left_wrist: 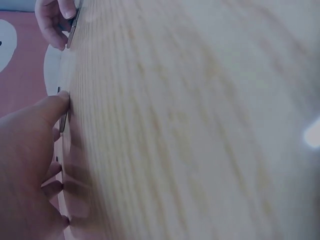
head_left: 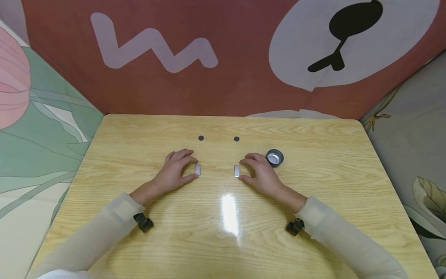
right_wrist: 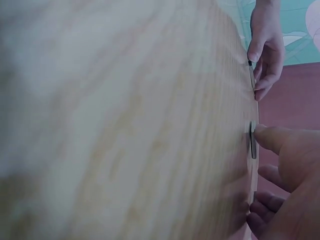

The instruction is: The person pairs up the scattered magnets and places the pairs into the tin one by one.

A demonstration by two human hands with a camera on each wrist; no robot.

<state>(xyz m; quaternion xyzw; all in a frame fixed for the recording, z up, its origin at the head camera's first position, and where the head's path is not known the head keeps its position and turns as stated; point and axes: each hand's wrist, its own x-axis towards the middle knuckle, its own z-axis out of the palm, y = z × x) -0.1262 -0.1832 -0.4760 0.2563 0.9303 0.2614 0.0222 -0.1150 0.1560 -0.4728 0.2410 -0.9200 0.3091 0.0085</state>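
My left hand (head_left: pixel 173 170) holds a small flat silver rectangle (head_left: pixel 198 169) at the table's middle, thumb at its near end and index finger at its far end. A matching silver rectangle (head_left: pixel 237 171) with a dark edge lies just right of it, a short gap between. My right hand (head_left: pixel 261 174) curves loosely beside that one. Its thumb (right_wrist: pixel 267 137) overlaps the near end in the right wrist view, while the index fingertip stands slightly apart from the far end. Both rectangles are close to the tabletop, seen nearly edge-on in the wrist views.
Two small dark discs (head_left: pixel 201 138) (head_left: pixel 236 138) lie beyond the hands on the wooden table (head_left: pixel 223 255). A round dark cup with a silvery inside (head_left: pixel 275 157) stands right by the right hand's knuckles. A reddish patterned wall (head_left: pixel 237 89) closes off the far edge.
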